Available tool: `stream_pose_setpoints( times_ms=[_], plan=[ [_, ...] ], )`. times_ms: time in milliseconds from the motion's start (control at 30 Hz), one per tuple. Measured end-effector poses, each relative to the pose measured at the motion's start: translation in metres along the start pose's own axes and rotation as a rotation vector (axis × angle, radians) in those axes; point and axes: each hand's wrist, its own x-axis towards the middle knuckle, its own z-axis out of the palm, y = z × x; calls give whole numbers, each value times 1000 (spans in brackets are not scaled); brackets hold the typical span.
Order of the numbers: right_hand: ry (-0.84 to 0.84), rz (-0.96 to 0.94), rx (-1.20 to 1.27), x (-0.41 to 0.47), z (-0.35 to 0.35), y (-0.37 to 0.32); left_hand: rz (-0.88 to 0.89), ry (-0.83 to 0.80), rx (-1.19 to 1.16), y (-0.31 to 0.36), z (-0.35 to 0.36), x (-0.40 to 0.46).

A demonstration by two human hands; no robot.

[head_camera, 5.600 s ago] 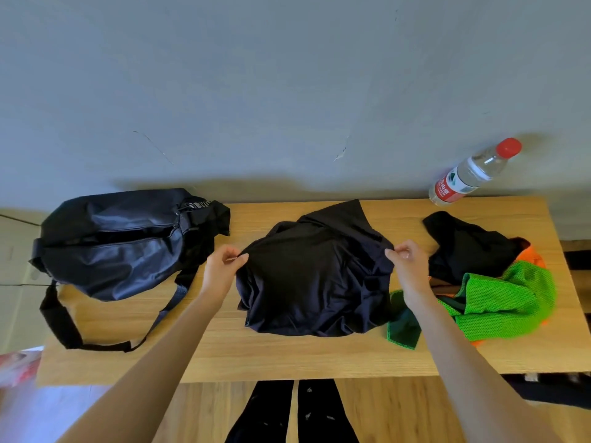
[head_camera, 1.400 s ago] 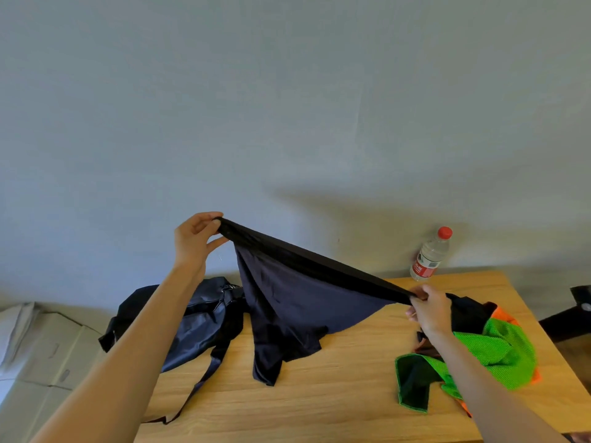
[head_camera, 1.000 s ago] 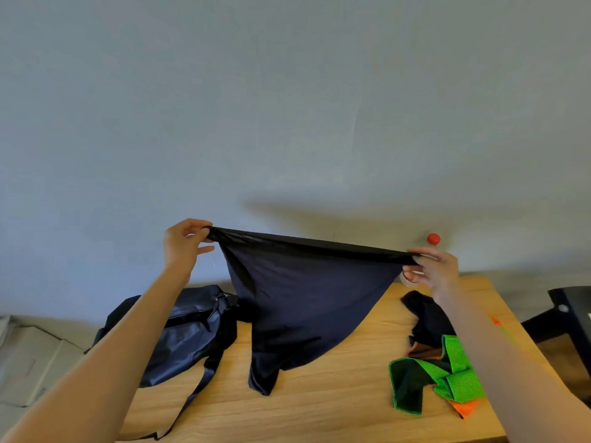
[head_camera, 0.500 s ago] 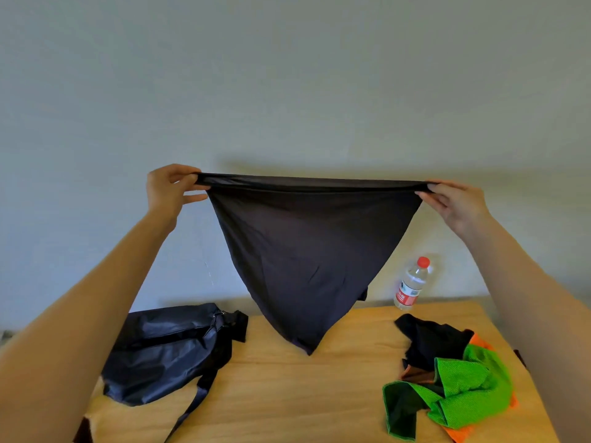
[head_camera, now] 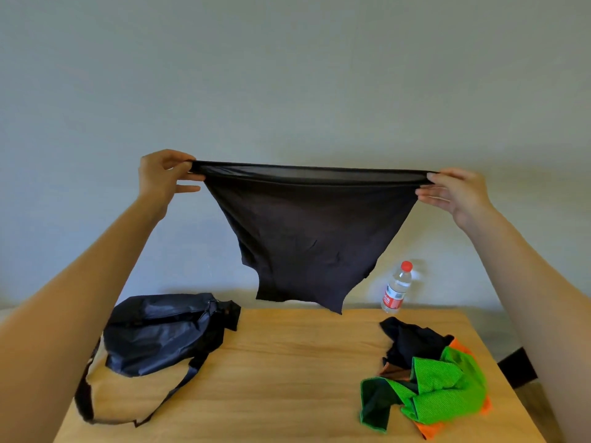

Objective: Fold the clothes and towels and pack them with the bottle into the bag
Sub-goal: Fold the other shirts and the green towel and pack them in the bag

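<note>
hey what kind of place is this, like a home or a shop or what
Probably a plain room in a home, though I can't be sure: a bare grey wall, a small wooden table against it, and personal things like a black bag and loose towels.

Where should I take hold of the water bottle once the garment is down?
Grip the bottle round its clear body above the red label, coming from the front right: it stands upright at the table's back edge against the wall, cap up, nothing crowding it.

Two bare arms reach out from the bottom corners. No sleeves show on them. The left hand [head_camera: 163, 179] and the right hand [head_camera: 457, 193] wear no gloves, rings or watch. The fingers [head_camera: 430, 198] are bare too.
</note>
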Motion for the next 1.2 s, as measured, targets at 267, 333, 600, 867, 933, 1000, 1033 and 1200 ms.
stream_pose_setpoints(
  times_ms=[267,333,600,867,933,1000,1033,1200],
  plan=[
    [-51,171,-54,-57,-29,77,-170,-57,-23,-56,-18,-92],
    [-60,232,-67,-71,-35,101,-225,-62,-23,-76,-23,-115],
    [-79,464,-113,-127,-50,194,-484,-87,52,-169,-27,-197],
    [-81,632,-275,-175,-61,269,-705,-164,130,-245,-19,-256],
    [-74,685,-302,-182,-63,287,-762,-184,134,-258,-16,-269],
    [-74,740,-331,-186,-66,306,-810,-204,150,-269,-12,-279],
    [-75,763,-346,-188,-68,314,-834,-212,154,-276,-11,-284],
    [-69,812,-392,-194,-69,343,-926,-235,180,-304,-7,-295]
  ],
)
